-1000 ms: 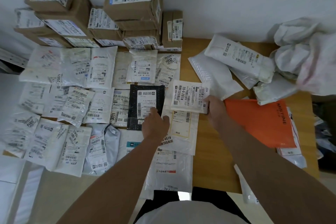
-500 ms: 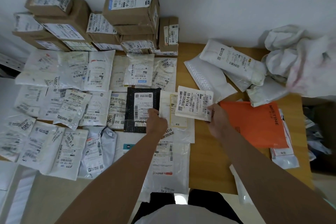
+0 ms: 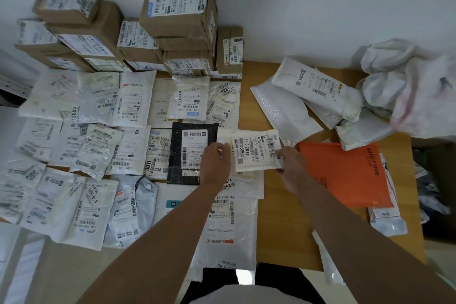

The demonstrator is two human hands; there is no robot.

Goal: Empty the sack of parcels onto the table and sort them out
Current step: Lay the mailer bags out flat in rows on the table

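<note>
Brown cardboard boxes (image 3: pixel 177 20) with white barcode labels stood in the upper left of the frame. White plastic mailer bags (image 3: pixel 81 131) covered the light wooden desk (image 3: pixel 278 229). At centre lay a black dotted envelope (image 3: pixel 177 155); at right, an orange envelope (image 3: pixel 345 175) with dark lettering. A crumpled white sack (image 3: pixel 414 86) showed faint pink marks.

Table (image 3: pixel 283 237): matt light wood. Stacked boxes (image 3: pixel 177 7) at far edge: brown cardboard, paper labels. Mailers (image 3: pixel 133 99): glossy white plastic film. Orange envelope (image 3: pixel 345 175): smooth, matt. Sack (image 3: pixel 414 86): crumpled white, probably woven plastic.
</note>
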